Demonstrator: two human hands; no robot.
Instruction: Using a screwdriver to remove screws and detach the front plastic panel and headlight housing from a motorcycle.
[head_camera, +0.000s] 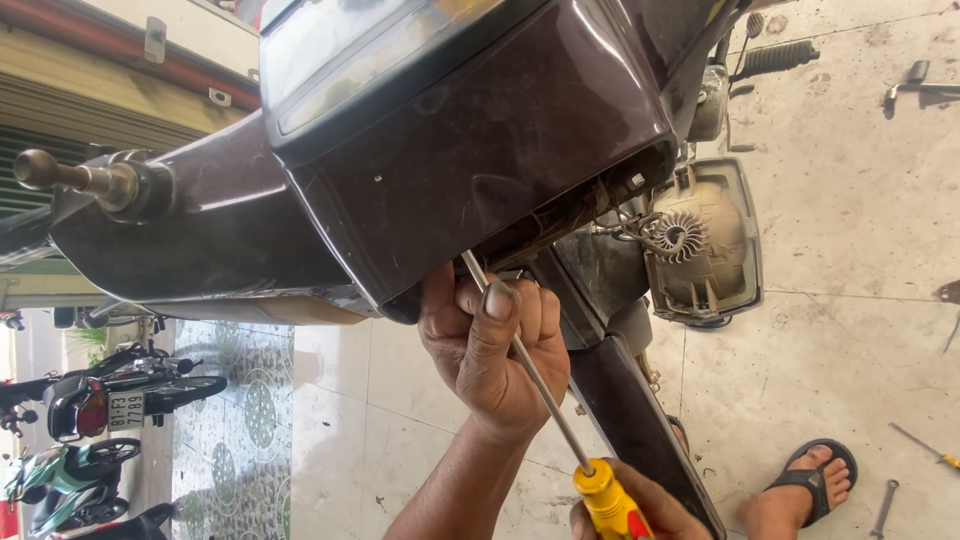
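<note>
Two hands work a long screwdriver up under a dark motorbike headlight cowl.

The left hand (495, 350) has its fingers (500, 300) curled narrow around the steel shaft near the tip, thumb pressed on it, knuckles touching the underside of the brown cowl (470, 150). The right hand (630, 515), at 5 o'clock from the left, wraps the yellow handle of the screwdriver (535, 375), whose tip goes under the cowl's lower edge at 12 o'clock. A finned grey engine cover (705, 240) sits at 3 o'clock. On the tiled floor (860, 250), a sandalled foot (805, 490) shows at 4 o'clock, a spanner (884, 507) just beside it. Parked motorbikes (90, 410) stand at 8 o'clock.
</note>
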